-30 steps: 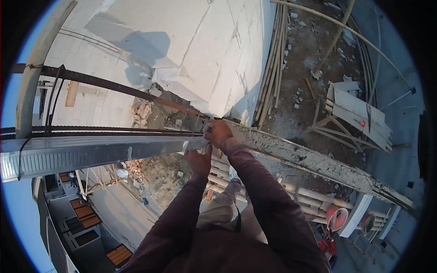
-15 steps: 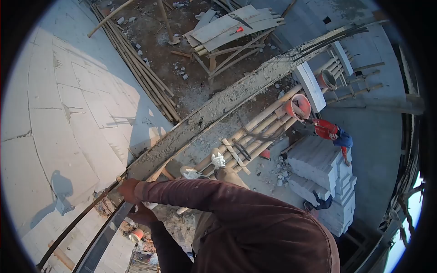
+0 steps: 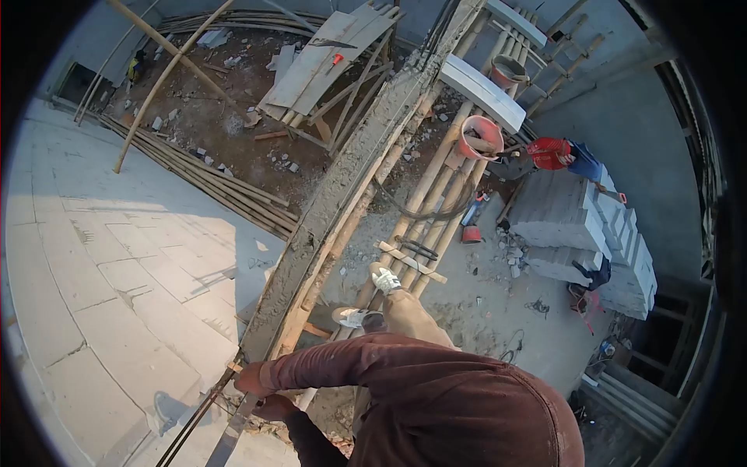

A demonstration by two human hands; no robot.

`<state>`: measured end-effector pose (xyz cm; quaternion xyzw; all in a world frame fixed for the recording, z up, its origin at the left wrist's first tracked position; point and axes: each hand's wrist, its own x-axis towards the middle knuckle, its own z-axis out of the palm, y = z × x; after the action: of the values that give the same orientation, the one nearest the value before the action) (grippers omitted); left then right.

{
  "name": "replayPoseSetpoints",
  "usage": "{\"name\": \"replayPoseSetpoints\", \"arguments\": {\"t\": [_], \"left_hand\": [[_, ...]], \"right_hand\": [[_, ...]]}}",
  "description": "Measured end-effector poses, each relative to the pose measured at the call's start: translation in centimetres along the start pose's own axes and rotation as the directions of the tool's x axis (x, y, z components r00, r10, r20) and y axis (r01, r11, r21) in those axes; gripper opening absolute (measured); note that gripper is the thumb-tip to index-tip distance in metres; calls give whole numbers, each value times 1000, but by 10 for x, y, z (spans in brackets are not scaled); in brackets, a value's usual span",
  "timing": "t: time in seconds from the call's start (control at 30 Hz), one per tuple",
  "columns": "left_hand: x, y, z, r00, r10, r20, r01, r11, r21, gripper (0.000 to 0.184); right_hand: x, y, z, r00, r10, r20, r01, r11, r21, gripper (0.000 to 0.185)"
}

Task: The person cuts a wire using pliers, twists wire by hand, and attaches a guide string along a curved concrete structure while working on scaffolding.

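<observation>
Where the grey strip [image 3: 224, 442] and the dark rods [image 3: 189, 426] run up to the near end of the rough concrete beam [image 3: 336, 183], at the lower left of the view, both bare hands are at work close together. The right hand [image 3: 250, 379] is at the upper ends of the rods, fingers bent; the left hand [image 3: 274, 407] is just beside it, at the edge of the strip. Whether either hand is closed on anything cannot be determined, the fingertips being hidden or too small. Left of the beam stands a wall of pale blocks [image 3: 128, 268], with a bundle of long poles [image 3: 198, 180] lying beyond it. Farther off, a raised board platform [image 3: 315, 74] carries a small red object [image 3: 337, 59]. Right of the beam runs a pole walkway [image 3: 440, 198], the wearer's light shoes [image 3: 384, 278] at its near part. On the walkway are an orange-red bucket [image 3: 480, 138], containing brownish material, and a white slab [image 3: 484, 93] laid crosswise. Farther right, a person in red and blue [image 3: 582, 162] is beside a stack of grey blocks [image 3: 554, 214].
</observation>
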<state>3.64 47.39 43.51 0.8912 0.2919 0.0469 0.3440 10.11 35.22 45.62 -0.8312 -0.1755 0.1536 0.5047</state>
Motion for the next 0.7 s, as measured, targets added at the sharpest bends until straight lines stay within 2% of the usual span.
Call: {"name": "replayPoseSetpoints", "arguments": {"t": [0.07,0.1,0.13,0.17,0.23,0.33,0.4,0.43,0.5,0.7], "left_hand": [[-8,25,-5,999,-11,-42,21,970,244,22],[16,-9,-1,998,54,23,-53,998,-31,20],[22,-16,-1,993,117,13,-117,993,-11,19],[20,-17,-1,984,179,6,-179,984,7,18],[8,-8,-1,950,309,-43,-305,949,87,16],[12,-8,-1,984,178,4,-178,982,-64,17],[16,-8,-2,982,186,24,-184,981,-64,17],[16,-6,3,980,199,26,-197,979,-60,17],[12,-2,11,976,214,45,-211,975,-65,18],[0,25,41,961,220,165,-212,975,-63,19]], "right_hand": [[5,0,4,1000,22,2,-22,999,-27,36],[-5,-5,-4,1000,14,4,-14,999,-29,36],[-11,-10,-11,1000,9,6,-9,999,-32,35],[-7,-3,-1,997,-32,-70,30,999,-25,32],[-5,-6,11,990,-5,-144,7,1000,13,31],[6,-2,22,984,-24,-175,28,999,21,35],[3,-7,17,986,-31,-162,32,999,1,38],[21,5,29,984,-91,-154,87,996,-36,46],[14,1,14,996,-74,-47,73,997,-7,62],[2,-3,2,993,-84,-89,83,996,-21,65]]}}
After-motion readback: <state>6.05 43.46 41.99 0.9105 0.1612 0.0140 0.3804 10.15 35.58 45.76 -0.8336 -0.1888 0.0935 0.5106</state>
